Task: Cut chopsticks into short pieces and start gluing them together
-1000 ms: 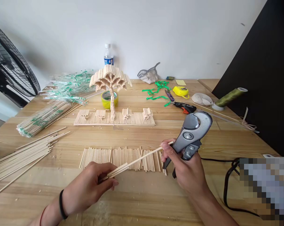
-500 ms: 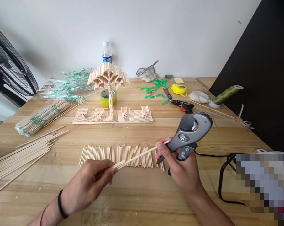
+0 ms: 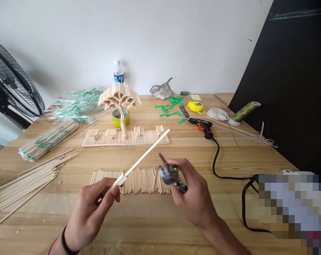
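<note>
My left hand (image 3: 93, 209) pinches the near end of a long wooden stick (image 3: 144, 156), which slants up and to the right over the table. My right hand (image 3: 192, 194) is closed round a grey cutter (image 3: 171, 174), now turned end-on toward me and blurred. Below both hands lies a row of short cut sticks (image 3: 131, 176) side by side on the wooden table (image 3: 150, 226). Behind it stands a stick model tree (image 3: 119, 102) on a flat stick base (image 3: 125, 138).
Loose long sticks (image 3: 22, 180) and wrapped stick bundles (image 3: 49, 136) lie at the left. A yellow tape roll (image 3: 119, 117), water bottle (image 3: 118, 73), glue gun (image 3: 201, 124) with black cord, tape measure (image 3: 196, 107), green ribbon and thread spool (image 3: 244, 111) sit behind and right. A fan stands far left.
The stick's far end left my right hand and swung up and left, held by the left hand alone. My right hand turned the cutter end-on and moved left.
</note>
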Motion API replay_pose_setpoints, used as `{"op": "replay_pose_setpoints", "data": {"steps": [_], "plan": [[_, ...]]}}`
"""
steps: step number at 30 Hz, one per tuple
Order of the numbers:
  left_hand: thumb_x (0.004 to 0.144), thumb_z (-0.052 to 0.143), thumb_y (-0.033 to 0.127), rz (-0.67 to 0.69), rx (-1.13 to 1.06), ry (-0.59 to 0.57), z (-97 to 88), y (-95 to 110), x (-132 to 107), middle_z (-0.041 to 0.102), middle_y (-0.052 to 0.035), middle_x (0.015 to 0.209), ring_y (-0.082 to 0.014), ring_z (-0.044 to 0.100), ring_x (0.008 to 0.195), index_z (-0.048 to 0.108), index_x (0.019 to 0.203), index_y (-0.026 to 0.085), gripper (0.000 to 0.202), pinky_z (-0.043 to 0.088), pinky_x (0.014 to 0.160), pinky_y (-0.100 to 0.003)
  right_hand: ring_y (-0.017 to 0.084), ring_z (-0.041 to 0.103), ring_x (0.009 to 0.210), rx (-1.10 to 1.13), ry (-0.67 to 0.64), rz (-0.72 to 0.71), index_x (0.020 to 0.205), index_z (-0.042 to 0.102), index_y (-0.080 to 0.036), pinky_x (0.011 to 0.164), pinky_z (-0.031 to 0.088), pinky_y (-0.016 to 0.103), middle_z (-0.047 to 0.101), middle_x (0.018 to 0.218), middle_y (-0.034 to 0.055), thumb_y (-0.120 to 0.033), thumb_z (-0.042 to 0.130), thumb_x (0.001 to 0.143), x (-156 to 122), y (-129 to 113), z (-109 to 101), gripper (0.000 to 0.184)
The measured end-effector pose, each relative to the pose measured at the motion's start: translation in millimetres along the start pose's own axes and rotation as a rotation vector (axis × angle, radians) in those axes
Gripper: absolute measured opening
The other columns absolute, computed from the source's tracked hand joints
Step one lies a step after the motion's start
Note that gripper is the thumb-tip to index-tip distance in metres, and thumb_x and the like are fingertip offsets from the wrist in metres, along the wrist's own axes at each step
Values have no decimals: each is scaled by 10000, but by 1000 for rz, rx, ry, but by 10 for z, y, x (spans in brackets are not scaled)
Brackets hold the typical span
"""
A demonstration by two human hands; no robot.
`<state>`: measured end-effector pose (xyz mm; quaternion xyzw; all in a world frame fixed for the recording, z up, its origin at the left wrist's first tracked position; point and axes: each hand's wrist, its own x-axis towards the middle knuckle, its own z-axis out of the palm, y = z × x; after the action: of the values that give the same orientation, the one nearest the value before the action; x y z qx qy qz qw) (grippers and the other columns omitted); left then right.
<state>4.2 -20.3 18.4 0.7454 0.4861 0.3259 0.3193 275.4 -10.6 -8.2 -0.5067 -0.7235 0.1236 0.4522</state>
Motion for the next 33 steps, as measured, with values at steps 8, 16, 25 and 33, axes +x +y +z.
{"op": "replay_pose_setpoints", "data": {"steps": [8, 16, 25, 33], "plan": [[1027, 505, 219, 153, -48, -75, 110, 64, -88, 700, 11, 771, -110, 621, 617, 685, 1001, 224, 182, 464, 580, -194, 276, 632, 946, -14, -122, -129, 1149, 553, -215, 813, 546, 421, 643, 1029, 94, -6, 499, 751, -84, -186, 184, 452], [1036, 512, 244, 185, -27, -42, 128, 48, -112, 715, -1, 785, -116, 626, 602, 701, 1046, 229, 190, 464, 563, -206, 281, 634, 959, -31, -105, -136, 1142, 559, -216, 819, 558, 450, 643, 1039, 102, -28, 503, 802, -91, -194, 163, 393], [1055, 496, 318, 181, 75, -41, 167, -31, -186, 741, -8, 848, -121, 591, 589, 688, 1195, 256, 245, 458, 591, -229, 294, 633, 971, -56, -110, -180, 1230, 543, -185, 828, 573, 484, 656, 1089, 145, -26, 504, 853, -138, -167, 217, 412], [1025, 530, 263, 232, 97, -17, 151, -12, -141, 619, 32, 643, -112, 519, 514, 654, 949, 213, 154, 413, 530, -212, 278, 627, 910, -82, -95, -155, 1151, 568, -191, 779, 567, 444, 643, 1001, 114, 26, 496, 811, -132, -206, 235, 409]]}}
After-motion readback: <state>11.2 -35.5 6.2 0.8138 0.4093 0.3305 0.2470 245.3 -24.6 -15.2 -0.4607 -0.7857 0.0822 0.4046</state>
